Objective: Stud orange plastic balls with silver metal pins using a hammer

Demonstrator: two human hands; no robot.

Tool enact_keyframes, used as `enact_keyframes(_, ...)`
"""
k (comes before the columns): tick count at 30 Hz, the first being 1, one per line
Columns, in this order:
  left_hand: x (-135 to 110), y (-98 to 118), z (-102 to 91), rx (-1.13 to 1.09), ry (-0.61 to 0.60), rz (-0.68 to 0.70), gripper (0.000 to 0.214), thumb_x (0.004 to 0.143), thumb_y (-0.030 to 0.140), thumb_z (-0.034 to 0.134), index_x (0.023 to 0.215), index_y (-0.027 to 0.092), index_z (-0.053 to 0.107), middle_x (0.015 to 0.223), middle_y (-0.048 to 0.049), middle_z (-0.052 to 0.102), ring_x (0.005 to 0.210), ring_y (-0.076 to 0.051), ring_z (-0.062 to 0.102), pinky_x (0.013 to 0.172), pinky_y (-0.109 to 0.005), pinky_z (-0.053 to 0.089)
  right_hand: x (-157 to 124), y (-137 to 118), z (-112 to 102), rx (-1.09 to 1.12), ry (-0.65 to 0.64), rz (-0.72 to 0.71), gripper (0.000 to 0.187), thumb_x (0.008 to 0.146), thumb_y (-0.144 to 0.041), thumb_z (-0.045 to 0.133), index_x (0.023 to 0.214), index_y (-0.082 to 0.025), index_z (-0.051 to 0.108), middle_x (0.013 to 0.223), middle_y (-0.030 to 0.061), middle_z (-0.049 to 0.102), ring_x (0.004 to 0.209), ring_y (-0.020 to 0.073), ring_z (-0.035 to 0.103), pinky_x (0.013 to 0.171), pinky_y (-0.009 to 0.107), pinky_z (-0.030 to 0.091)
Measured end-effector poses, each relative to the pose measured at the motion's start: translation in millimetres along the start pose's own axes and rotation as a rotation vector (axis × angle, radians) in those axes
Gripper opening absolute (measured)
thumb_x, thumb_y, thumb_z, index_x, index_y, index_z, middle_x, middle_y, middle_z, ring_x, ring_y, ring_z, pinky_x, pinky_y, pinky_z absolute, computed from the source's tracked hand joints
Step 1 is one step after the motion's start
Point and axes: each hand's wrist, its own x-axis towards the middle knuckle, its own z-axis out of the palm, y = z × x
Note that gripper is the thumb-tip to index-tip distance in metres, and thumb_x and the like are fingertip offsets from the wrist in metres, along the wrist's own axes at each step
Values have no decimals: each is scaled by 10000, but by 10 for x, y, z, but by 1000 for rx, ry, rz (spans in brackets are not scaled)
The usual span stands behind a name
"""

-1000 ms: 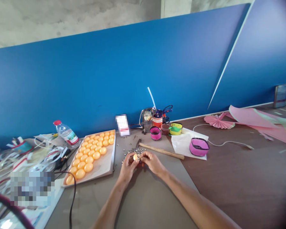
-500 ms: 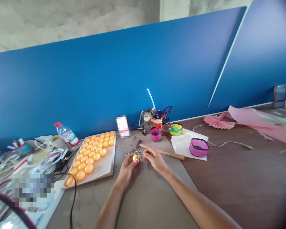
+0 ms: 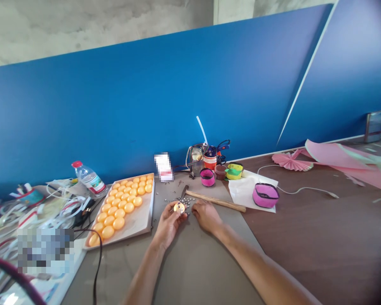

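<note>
My left hand point(image 3: 169, 222) is closed around a small orange ball point(image 3: 179, 208) with shiny bits on its upper side, held just above the work surface. My right hand point(image 3: 207, 216) is lower and to the right, fingers curled down close to the mat; what its fingertips hold, if anything, is hidden. Many small shiny metal pieces point(image 3: 190, 200) lie scattered behind the ball. A hammer point(image 3: 216, 201) with a wooden handle rests among them, its dark head pointing left. On the left a shallow white tray point(image 3: 139, 220) carries rows of orange balls point(image 3: 118, 223).
Behind the hammer stand pink pouches point(image 3: 265, 195), a yellow-green container point(image 3: 234, 171) and a cup of tools point(image 3: 210, 161). A plastic bottle point(image 3: 93, 182) leans beyond the tray. Tangled cables point(image 3: 60, 203) fill the left, and pink paper point(image 3: 346, 161) lies at the right.
My right hand has moved down towards the mat from beside the ball. My left hand has tilted the ball, so its bright side with the bits shows more.
</note>
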Motion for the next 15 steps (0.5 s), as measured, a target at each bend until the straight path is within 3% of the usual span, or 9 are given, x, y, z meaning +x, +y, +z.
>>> enact_keyframes(5,16,-5,-19,30,33,5,327,680,270,700,963,166,572,919,-50,632,701,-122,589,707,-277,468,17,21,84,249,177,-65,153,745,-111,437,714,-179,571,798,45,596,769,153,545,711,255,377)
enact_keyframes(8,19,-20,-25,47,49,-22,361,651,238,720,975,173,575,908,-38,619,722,-125,580,717,-276,464,21,14,114,490,264,-18,154,694,-91,420,734,-184,537,722,19,585,689,139,539,633,234,390)
enact_keyframes(12,14,-32,-9,55,-7,-10,369,647,207,720,993,188,594,929,-30,608,792,-133,567,764,-278,449,24,-58,105,863,160,145,82,708,-153,435,745,-199,493,513,-59,480,450,98,453,468,206,340)
enact_keyframes(15,11,-21,16,54,-27,2,366,653,224,715,1002,194,609,948,-35,609,831,-144,560,772,-276,441,23,-135,69,1091,99,146,34,714,-222,503,721,-192,487,513,-69,467,435,81,423,457,203,324)
